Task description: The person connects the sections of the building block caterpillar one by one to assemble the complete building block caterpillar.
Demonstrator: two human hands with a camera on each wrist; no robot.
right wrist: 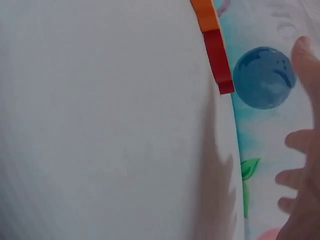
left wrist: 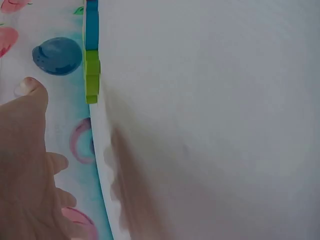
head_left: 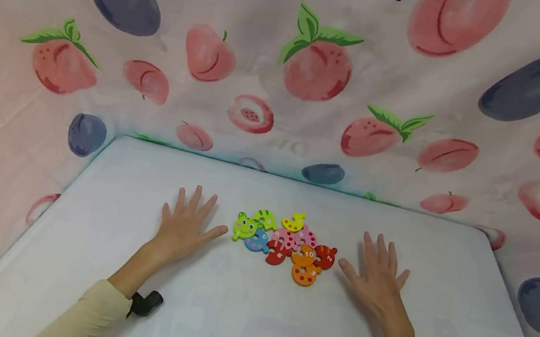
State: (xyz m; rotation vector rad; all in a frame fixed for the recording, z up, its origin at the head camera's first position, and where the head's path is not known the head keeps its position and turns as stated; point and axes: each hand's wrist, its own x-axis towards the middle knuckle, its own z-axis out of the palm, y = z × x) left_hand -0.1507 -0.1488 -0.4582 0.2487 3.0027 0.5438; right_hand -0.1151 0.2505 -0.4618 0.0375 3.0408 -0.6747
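A cluster of colourful numbered puzzle pieces lies in the middle of the white table. At its left end is a green piece with a smiling animal face (head_left: pixel 244 225), beside a blue spotted piece (head_left: pixel 256 242). Pink pieces (head_left: pixel 284 237) fill the centre, with a yellow piece (head_left: pixel 291 222) behind them. A red piece marked 2 (head_left: pixel 326 257) forms the right end, next to an orange piece marked 10 (head_left: pixel 303 256). My left hand (head_left: pixel 183 227) is spread to the left of the green piece, holding nothing. To the right of the red piece, my right hand (head_left: pixel 378 275) is also spread and holds nothing.
The white table (head_left: pixel 224 316) ends at a fabric backdrop (head_left: pixel 259 71) printed with peaches and plums, which also rises along both sides. Dark wrist cameras (head_left: pixel 147 303) sit at both sleeve cuffs, close over the tabletop.
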